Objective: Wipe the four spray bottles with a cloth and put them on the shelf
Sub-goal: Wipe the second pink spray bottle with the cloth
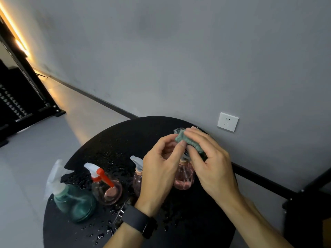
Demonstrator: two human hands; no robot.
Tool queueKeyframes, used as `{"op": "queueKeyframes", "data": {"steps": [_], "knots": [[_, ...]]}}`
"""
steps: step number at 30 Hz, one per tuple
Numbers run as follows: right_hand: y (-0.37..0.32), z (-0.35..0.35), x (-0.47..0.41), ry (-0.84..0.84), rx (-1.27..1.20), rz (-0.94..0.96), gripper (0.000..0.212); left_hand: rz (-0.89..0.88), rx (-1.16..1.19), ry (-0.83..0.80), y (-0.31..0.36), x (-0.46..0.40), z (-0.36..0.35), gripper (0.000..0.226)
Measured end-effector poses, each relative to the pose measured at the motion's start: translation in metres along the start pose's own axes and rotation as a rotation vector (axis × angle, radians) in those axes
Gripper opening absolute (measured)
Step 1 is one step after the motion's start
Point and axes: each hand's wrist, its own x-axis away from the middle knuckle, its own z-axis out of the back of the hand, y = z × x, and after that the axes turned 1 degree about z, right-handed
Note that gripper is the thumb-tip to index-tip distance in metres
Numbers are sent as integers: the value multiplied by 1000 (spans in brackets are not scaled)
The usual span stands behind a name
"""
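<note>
Black round table point(100, 144): landmark for everything below; its matt top is speckled with water drops and stands against a grey wall point(179, 51).
Teal plastic spray bottle point(75, 203): at the table's left edge, upright, with a whitish trigger head.
Clear pink spray bottle with orange-red trigger point(107, 188): on the table just right of the teal one, close beside it; whether they touch cannot be told.
Pink ribbed spray bottle with pale nozzle point(138, 178): on the table near its middle, mostly hidden behind the left hand.
Second pink ribbed spray bottle point(184, 178): on the table between the two hands, right of the middle, its head covered by cloth and fingers.
Grey-green knitted cloth point(189, 143): bunched over the head of that second pink bottle, above the table's far side.
Left hand point(161, 169): fingers curled, thumb tip pressed on the cloth's edge, pinching it; a dark band watch point(139, 221) sits on the wrist.
Right hand point(211, 158): fingers curled over the cloth, gripping it around the bottle's head.
White wall socket point(227, 122): on the wall just beyond the table's far right rim.
Black skirting strip point(100, 100): runs along the wall's foot behind the table.
Black furniture point(21, 97): far left of the table, well apart, with a warm light strip point(16, 40) above it.
</note>
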Motion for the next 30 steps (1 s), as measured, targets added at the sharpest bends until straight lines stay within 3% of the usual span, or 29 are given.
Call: {"op": "queueKeyframes", "data": {"steps": [6,11,20,25,27,30], "knots": [[-20,-12,7,-139,-64,19,44,54,23,-63,8,-1,28,15],[-31,-12,9,-292,-132,-65,59,-13,-81,-86,15,-2,56,11],[-50,-15,6,-418,-364,-260,43,-59,-88,-219,24,14,92,9],[-59,-19,2,-471,-545,-417,17,-72,-57,-195,28,26,106,6],[-63,-21,4,-470,-672,-501,12,-71,-46,-176,31,32,112,7],[-66,-27,9,-432,-672,-501,12,-60,-55,-159,31,39,121,10]]}}
